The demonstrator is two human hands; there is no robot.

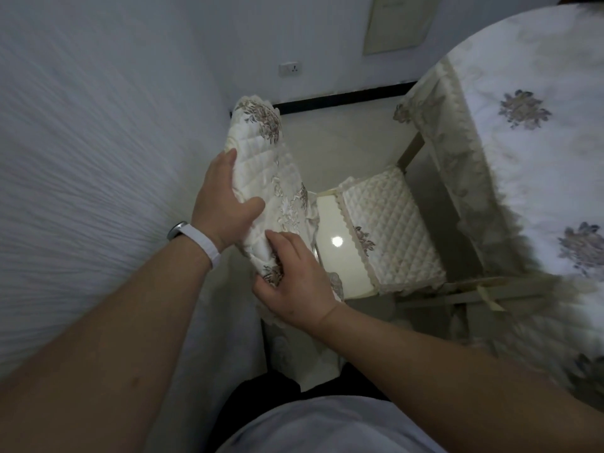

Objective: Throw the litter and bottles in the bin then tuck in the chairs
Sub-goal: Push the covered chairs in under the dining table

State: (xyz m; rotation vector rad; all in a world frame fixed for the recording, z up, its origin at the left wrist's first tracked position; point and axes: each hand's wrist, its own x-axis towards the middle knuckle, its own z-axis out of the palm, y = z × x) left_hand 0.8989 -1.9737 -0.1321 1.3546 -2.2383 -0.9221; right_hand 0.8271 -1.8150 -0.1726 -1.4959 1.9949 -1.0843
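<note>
I see a dim, greyish picture with a bright glare spot on the glossy seat (pixel 336 240) at centre. Motion blur streaks the wall (pixel 81 158) at left and the tablecloth (pixel 539 158) at right; edges bow with wide-angle distortion.

A wall socket (pixel 290 69) sits above the dark skirting board (pixel 343 98).
</note>
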